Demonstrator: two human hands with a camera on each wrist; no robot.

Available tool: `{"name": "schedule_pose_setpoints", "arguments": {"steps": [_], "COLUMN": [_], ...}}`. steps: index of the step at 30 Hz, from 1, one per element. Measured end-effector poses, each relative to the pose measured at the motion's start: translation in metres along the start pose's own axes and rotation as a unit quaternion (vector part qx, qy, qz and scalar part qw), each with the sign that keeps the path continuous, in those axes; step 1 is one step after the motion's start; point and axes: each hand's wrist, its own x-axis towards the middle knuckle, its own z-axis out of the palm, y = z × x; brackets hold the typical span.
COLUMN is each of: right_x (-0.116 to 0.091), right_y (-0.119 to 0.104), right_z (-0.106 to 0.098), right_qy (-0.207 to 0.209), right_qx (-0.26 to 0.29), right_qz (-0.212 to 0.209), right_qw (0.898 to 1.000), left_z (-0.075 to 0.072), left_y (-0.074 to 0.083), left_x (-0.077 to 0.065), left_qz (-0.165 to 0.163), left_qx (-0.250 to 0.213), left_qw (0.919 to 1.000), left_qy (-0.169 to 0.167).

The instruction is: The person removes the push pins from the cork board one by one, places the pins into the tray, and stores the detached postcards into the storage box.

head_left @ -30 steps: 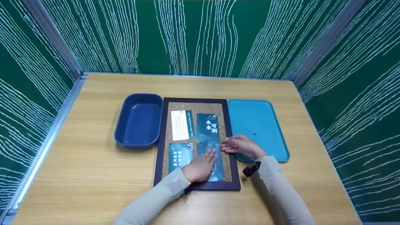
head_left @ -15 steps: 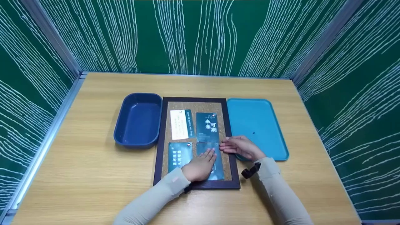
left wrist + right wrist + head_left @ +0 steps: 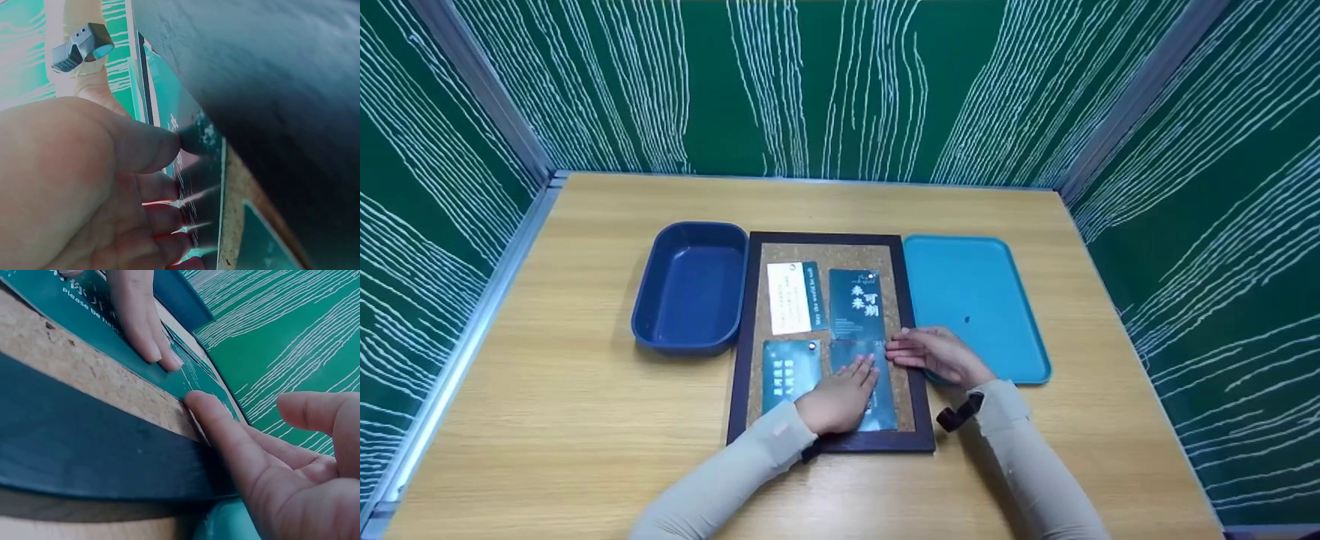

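Your left hand (image 3: 836, 401) lies with its fingers straight on the near-right teal card (image 3: 885, 397), covering part of it. Your right hand (image 3: 937, 352) grips nothing: its fingers reach out straight, one fingertip touching that card's right edge near its far corner, the thumb held apart. The card is one of four on one dark-framed cork board (image 3: 826, 253), in two rows of two. The far-right teal card (image 3: 855, 326) lies just beyond it; the near-left teal card (image 3: 787, 367) is partly hidden by your left sleeve (image 3: 735, 465); the white-and-teal card (image 3: 787, 304) is at far left. One dark blue tub (image 3: 690, 292) stands just beside the board's left side, one turquoise tray (image 3: 971, 285) just beside its right, all on one wooden table (image 3: 547, 375).
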Motion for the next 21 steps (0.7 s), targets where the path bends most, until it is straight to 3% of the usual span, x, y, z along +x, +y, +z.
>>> {"name": "schedule_pose_setpoints", "arguments": {"steps": [9, 21], "right_x": [-0.0022, -0.0027], "right_y": [0.0001, -0.0010], "right_z": [-0.0002, -0.0007], "right_qy": [-0.001, -0.016], "right_qx": [0.000, 0.023], "right_qz": [-0.003, 0.002], "right_qw": [1.000, 1.000], "left_z": [-0.0029, -0.0038], "left_y": [0.0008, 0.0009], "left_x": [-0.0011, -0.0033], "left_qz": [-0.004, 0.006], "left_qx": [-0.007, 0.014], "left_qw": [0.9999, 0.9999], "left_qy": [-0.015, 0.004]}}
